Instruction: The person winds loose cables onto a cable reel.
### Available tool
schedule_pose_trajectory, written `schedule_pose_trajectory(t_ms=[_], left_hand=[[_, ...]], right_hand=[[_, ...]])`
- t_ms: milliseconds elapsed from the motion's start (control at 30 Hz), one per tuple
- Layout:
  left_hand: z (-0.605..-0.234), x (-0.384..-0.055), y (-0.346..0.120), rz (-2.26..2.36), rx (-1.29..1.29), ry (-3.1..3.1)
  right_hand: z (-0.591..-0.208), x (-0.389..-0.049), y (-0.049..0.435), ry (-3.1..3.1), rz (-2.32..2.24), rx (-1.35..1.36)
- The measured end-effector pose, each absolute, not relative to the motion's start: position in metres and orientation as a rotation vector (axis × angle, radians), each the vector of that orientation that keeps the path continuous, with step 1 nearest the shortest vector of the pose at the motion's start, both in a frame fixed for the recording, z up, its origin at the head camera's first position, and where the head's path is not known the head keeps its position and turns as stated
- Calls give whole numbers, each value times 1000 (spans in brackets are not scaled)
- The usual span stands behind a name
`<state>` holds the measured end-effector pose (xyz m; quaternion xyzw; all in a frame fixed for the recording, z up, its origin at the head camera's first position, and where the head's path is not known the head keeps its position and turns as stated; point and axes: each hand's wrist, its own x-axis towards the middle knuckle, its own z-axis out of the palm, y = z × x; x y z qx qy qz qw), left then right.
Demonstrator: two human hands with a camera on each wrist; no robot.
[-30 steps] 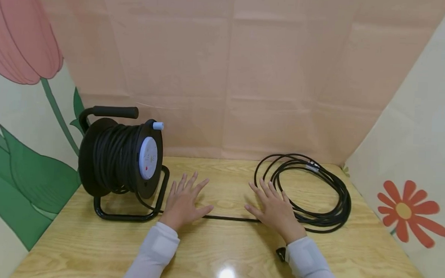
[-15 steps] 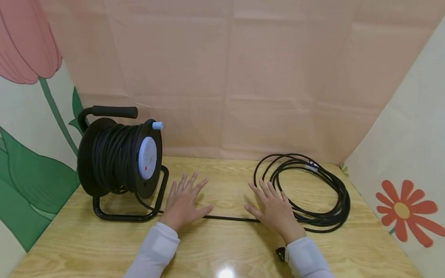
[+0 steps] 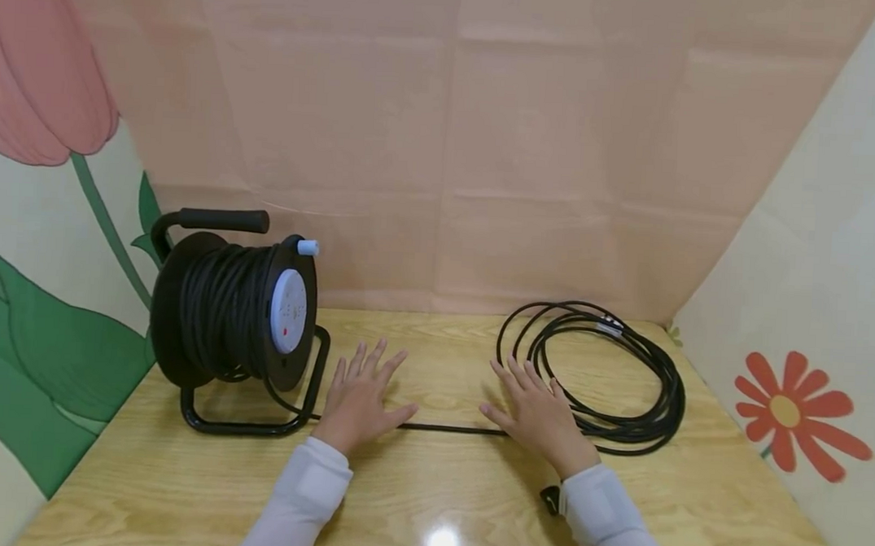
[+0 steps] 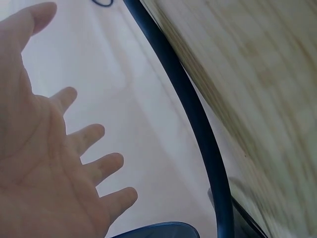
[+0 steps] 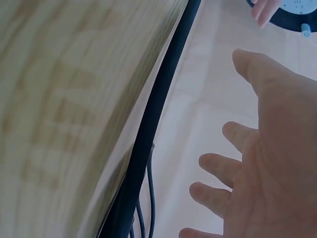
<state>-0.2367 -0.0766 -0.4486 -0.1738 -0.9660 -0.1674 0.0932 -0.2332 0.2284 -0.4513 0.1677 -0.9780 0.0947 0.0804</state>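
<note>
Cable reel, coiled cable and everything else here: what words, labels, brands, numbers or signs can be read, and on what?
No text can be read.
Pale round panel on the cable reel: marks too small to read.
Whitish label on the coiled cable: too small and blurred to read.

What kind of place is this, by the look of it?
Probably an indoor corner staged as a work spot, though I can't be sure: a wood-grain table bears a cable reel, a creased pink sheet hangs behind, and the side walls show big painted or printed flowers.
</note>
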Motion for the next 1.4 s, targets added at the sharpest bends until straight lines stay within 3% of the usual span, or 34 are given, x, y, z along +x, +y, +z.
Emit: schedule_pose_trajectory(t_ms=[600, 1133, 1400], left_hand=[[-438, -237, -77, -416, -473, -2913], [-380, -224, -100, -417, -416, -2618], [-335, -209, -124, -763, -417, -2351]], right_hand=[[-453, -233, 232, -2945, 391, 559], [-449, -237, 250, -2995, 528, 708], [-445, -239, 256, -3014, 607, 799]])
